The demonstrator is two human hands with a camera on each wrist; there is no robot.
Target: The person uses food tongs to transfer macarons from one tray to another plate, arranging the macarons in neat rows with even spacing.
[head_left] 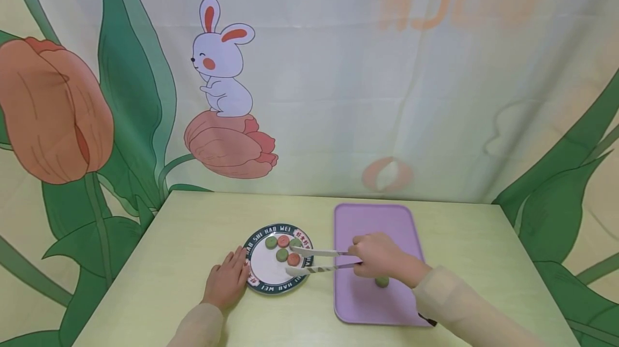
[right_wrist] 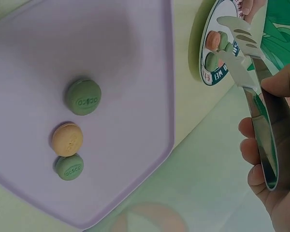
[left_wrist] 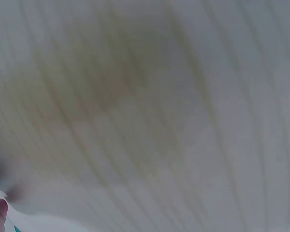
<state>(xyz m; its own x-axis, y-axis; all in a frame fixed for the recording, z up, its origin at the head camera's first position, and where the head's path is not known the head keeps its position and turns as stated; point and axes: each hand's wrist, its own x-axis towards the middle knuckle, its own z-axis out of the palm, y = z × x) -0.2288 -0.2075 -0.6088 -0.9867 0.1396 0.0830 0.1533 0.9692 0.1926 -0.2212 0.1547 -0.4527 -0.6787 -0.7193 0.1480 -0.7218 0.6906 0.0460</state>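
My right hand [head_left: 379, 255] grips metal tongs [right_wrist: 266, 130] with pale slotted tips, reaching left from above the purple tray. The tips stand apart over the right side of a round plate [head_left: 263, 274] with a dark lettered rim. On the plate lie several green and pink macarons, including a pink macaron [head_left: 293, 259] that shows between the tips and a green macaron [head_left: 282, 254] beside it. My left hand [head_left: 226, 281] rests with extended fingers at the plate's left rim. In the left wrist view, pale fabric hides nearly everything but a fingertip [left_wrist: 0, 208].
The purple tray [right_wrist: 130, 96] lies right of the plate and holds a large-looking green macaron [right_wrist: 83, 97], an orange macaron [right_wrist: 67, 139] and another green macaron [right_wrist: 69, 167]. A dark object [head_left: 427, 320] shows at the tray's near right corner. A printed curtain [head_left: 314, 94] hangs behind the table.
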